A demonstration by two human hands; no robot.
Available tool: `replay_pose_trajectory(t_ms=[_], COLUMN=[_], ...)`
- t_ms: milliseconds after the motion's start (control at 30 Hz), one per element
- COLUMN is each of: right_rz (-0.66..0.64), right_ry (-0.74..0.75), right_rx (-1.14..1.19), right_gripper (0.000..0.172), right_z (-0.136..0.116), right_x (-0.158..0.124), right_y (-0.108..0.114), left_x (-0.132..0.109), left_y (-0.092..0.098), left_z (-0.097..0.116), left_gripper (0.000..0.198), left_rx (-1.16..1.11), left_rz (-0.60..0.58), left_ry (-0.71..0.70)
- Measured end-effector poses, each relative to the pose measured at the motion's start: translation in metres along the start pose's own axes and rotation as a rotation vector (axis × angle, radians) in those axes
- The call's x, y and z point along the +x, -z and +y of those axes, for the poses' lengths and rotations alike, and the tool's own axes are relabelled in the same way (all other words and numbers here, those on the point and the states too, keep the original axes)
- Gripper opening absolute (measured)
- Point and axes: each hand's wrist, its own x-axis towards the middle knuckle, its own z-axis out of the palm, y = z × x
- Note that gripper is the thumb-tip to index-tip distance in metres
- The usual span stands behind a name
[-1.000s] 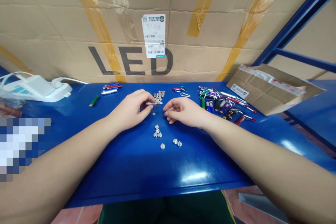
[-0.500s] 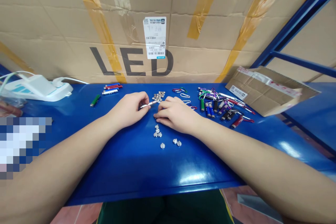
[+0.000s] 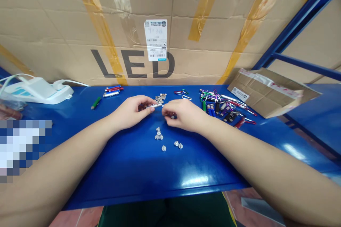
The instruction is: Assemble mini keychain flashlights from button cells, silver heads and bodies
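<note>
Right now the left hand [image 3: 130, 112] pinches a slim silver flashlight [image 3: 153, 106] above the blue table [image 3: 128, 170], the right hand [image 3: 183, 115] curled beside it, grip unclear, with a heap of screws [image 3: 160, 96] beyond and a pile of clip-on flashlights [image 3: 218, 104] off right.

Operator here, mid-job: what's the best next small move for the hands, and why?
Probably bring the small slotted metal disc that the right hand seems to pinch up to the end of the slim silver tube in the left hand: that end points toward the right fingers, and the hands are close together.
</note>
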Motion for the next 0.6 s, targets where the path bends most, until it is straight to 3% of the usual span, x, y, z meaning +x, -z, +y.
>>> replay_pose_trajectory(t_ms=[133, 267, 600], right_rz=[0.215, 0.329, 0.341], right_ry=[-0.137, -0.216, -0.164], right_rx=[0.362, 0.622, 0.557], right_gripper=[0.010, 0.010, 0.006], right_z=[0.0046, 0.0053, 0.0071], right_x=[-0.0031, -0.0041, -0.0037], right_y=[-0.0008, -0.0052, -0.0048], left_x=[-0.0005, -0.0013, -0.0028], left_y=[-0.0010, -0.0026, -0.0045], left_z=[0.0016, 0.0056, 0.0084], left_gripper=[0.040, 0.041, 0.037], left_rx=[-0.097, -0.154, -0.217], left_rz=[-0.006, -0.007, -0.075], left_ry=[-0.014, -0.026, -0.066])
